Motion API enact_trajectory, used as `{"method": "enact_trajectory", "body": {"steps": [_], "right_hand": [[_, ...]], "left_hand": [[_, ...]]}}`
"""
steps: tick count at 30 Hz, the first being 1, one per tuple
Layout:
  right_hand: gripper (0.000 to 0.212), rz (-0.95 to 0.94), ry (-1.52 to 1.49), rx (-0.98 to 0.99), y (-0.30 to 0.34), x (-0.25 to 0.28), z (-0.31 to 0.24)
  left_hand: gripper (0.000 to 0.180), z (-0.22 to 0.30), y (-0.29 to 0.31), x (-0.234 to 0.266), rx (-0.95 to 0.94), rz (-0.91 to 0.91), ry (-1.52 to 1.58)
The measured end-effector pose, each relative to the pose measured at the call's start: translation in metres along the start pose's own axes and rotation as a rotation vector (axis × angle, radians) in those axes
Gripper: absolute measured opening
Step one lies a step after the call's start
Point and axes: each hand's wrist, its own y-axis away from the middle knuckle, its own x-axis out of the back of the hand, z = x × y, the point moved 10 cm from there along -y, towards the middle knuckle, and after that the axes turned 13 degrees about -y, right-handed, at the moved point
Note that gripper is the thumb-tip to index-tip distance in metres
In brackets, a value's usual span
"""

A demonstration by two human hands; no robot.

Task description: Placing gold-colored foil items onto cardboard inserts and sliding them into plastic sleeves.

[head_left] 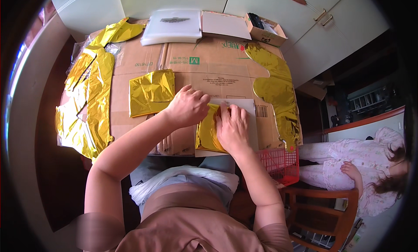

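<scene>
My left hand (188, 106) rests with curled fingers on the top edge of a folded gold foil balloon (207, 132) that lies partly inside a clear flat bag with a white card (248, 117). My right hand (233, 126) presses flat on the foil and the bag. Both sit on a flattened cardboard sheet (204, 64) covering the table. A second folded gold foil square (151, 91) lies just left of my left hand.
Crumpled gold foil balloons (89, 95) pile at the left edge; another long one (278, 88) runs down the right. Stacks of clear bags (173, 26) and white cards (224, 24) and a small open box (265, 30) sit at the back. A red basket (281, 165), a wooden chair (322, 208) and a seated person (361, 169) are at right.
</scene>
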Motion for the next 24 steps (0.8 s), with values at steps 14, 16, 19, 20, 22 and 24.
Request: {"method": "enact_trajectory", "body": {"steps": [14, 16, 19, 20, 22, 24], "right_hand": [[0.04, 0.128, -0.064, 0.061, 0.016, 0.028, 0.002], [0.041, 0.103, -0.059, -0.009, 0.028, 0.039, 0.009], [0.045, 0.07, -0.071, -0.105, 0.042, 0.04, 0.03], [0.046, 0.073, -0.057, -0.09, 0.043, 0.036, 0.032], [0.047, 0.08, -0.026, -0.064, 0.042, 0.032, 0.036], [0.048, 0.07, -0.014, -0.092, 0.04, 0.029, 0.042]], "left_hand": [[0.013, 0.025, -0.019, 0.0, -0.031, 0.097, -0.012], [0.015, 0.023, -0.014, 0.003, -0.028, 0.158, 0.041], [0.016, 0.022, -0.017, -0.001, 0.002, 0.138, 0.071], [0.016, 0.023, -0.018, -0.002, 0.009, 0.13, 0.08], [0.017, 0.027, -0.021, -0.003, -0.012, 0.118, 0.087], [0.016, 0.028, -0.022, -0.003, -0.031, 0.099, 0.095]]}}
